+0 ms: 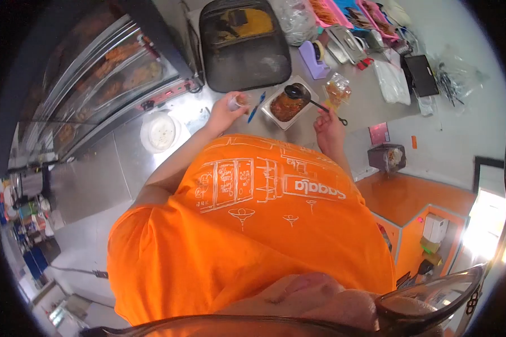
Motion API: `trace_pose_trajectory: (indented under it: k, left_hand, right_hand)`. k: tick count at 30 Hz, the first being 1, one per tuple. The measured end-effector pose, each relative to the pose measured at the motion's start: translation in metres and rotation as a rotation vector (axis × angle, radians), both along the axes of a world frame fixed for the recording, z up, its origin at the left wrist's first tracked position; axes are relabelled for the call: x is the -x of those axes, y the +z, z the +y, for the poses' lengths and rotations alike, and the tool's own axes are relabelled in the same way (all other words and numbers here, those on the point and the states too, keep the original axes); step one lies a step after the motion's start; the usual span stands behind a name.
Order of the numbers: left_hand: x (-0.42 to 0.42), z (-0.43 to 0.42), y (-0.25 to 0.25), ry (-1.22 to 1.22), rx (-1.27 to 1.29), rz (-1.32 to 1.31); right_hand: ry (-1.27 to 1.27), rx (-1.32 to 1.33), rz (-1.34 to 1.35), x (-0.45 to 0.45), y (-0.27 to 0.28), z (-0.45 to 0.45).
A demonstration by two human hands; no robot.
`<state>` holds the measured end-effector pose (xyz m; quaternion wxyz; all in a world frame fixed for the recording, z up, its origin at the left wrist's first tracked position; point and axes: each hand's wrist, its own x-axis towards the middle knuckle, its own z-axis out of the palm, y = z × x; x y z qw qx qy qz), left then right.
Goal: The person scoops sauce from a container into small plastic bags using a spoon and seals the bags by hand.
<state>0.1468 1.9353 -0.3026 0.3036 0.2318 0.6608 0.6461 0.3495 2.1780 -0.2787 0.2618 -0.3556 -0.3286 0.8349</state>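
Observation:
My left hand [224,117] is closed around a small cup [239,101] with something reddish brown in or on it. My right hand [330,131] grips the handle of a black ladle [327,108]. The ladle's round bowl [294,91] is over a rectangular white container [287,124] of chunky red-brown sauce [285,106]. Whether the bowl touches the sauce I cannot tell. Between the cup and the container lies a blue pen [257,106]. Just beyond my right hand is a clear plastic bag [338,90] with orange-brown contents.
A large black bin-like container [245,67] stands behind the pen. Left are a glass food display case [118,73] and a round white tub [161,131]. A purple tape dispenser [315,60], pink trays [331,16] and a white bag pack [391,82] are at the back right.

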Motion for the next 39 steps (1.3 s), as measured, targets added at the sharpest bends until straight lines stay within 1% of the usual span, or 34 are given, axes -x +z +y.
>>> trace_pose_trajectory:
  k: [1,4,5,7,8,9,10,12,13,14,16,17,18,20,21,24,26,28,29,32,34,36,38,39]
  left_hand:
    - [0.007,-0.02,-0.011,0.033,0.097,0.155]
    - [0.022,-0.074,-0.027,0.113,0.267,0.082]
    - [0.028,-0.089,-0.032,0.125,0.426,0.121]
    - [0.036,-0.113,-0.046,0.126,0.594,0.248]
    - [0.036,-0.116,-0.04,0.121,0.675,0.312]
    - [0.04,-0.117,-0.033,0.074,0.754,0.317]
    - [0.041,-0.117,-0.027,0.091,0.744,0.354]
    - [0.04,-0.113,-0.016,0.126,0.727,0.427]
    - [0.04,-0.109,-0.006,0.095,0.757,0.323]
    - [0.04,-0.111,-0.019,0.131,0.786,0.413]
    - [0.046,-0.113,-0.062,0.207,0.844,0.597]
    - [0.052,-0.113,-0.069,0.167,0.857,0.404]
    - [0.051,-0.111,-0.065,0.191,0.892,0.413]
    - [0.044,-0.105,-0.056,0.239,0.969,0.415]
    - [0.04,-0.101,-0.045,0.255,0.993,0.415]
    - [0.045,-0.099,-0.058,0.239,0.976,0.442]
    - [0.048,-0.095,-0.065,0.264,0.875,0.501]
    - [0.048,-0.088,-0.061,0.278,0.774,0.547]
    - [0.047,-0.084,-0.061,0.276,0.678,0.611]
    - [0.041,-0.053,-0.041,0.263,0.447,0.563]
    - [0.03,-0.025,-0.012,0.249,0.281,0.556]
    - [0.012,0.002,0.012,0.215,0.144,0.52]
    - [-0.004,0.024,0.027,0.159,0.036,0.45]
    - [-0.007,0.031,0.024,0.031,0.028,0.505]
  right_hand:
    - [-0.009,-0.024,-0.013,-0.003,-0.005,0.001]
    - [0.036,-0.26,-0.158,-0.011,-0.019,0.006]
    - [0.071,-0.276,-0.191,-0.009,-0.021,0.006]
    - [0.129,-0.316,-0.254,-0.006,-0.023,0.005]
    - [0.199,-0.335,-0.263,-0.001,-0.022,0.002]
    - [0.269,-0.356,-0.274,0.006,-0.02,-0.002]
    - [0.338,-0.374,-0.285,0.009,-0.019,-0.004]
    - [0.285,-0.455,-0.455,0.008,-0.023,-0.003]
    - [0.258,-0.494,-0.541,0.006,-0.026,-0.003]
    - [0.193,-0.502,-0.574,0.003,-0.029,0.001]
    - [0.065,-0.518,-0.634,-0.009,-0.036,0.015]
    - [0.002,-0.47,-0.568,-0.018,-0.037,0.023]
    - [-0.053,-0.422,-0.503,-0.025,-0.034,0.026]
    - [-0.184,-0.45,-0.442,-0.037,-0.026,0.025]
    - [-0.191,-0.436,-0.445,-0.045,-0.026,0.026]
    - [-0.211,-0.433,-0.435,-0.058,-0.019,0.029]
    - [-0.195,-0.468,-0.43,-0.062,-0.016,0.024]
    - [-0.145,-0.603,-0.359,-0.06,-0.015,0.016]
    - [-0.121,-0.668,-0.322,-0.059,-0.015,0.011]
    - [0.139,-0.665,-0.25,-0.032,0.003,-0.012]
    - [0.419,-0.621,-0.204,-0.009,0.003,-0.023]
    - [0.685,-0.442,-0.208,0.025,0.034,-0.049]
    - [0.724,-0.241,-0.172,0.045,0.041,-0.068]
    - [0.721,-0.147,-0.065,0.049,0.032,-0.067]
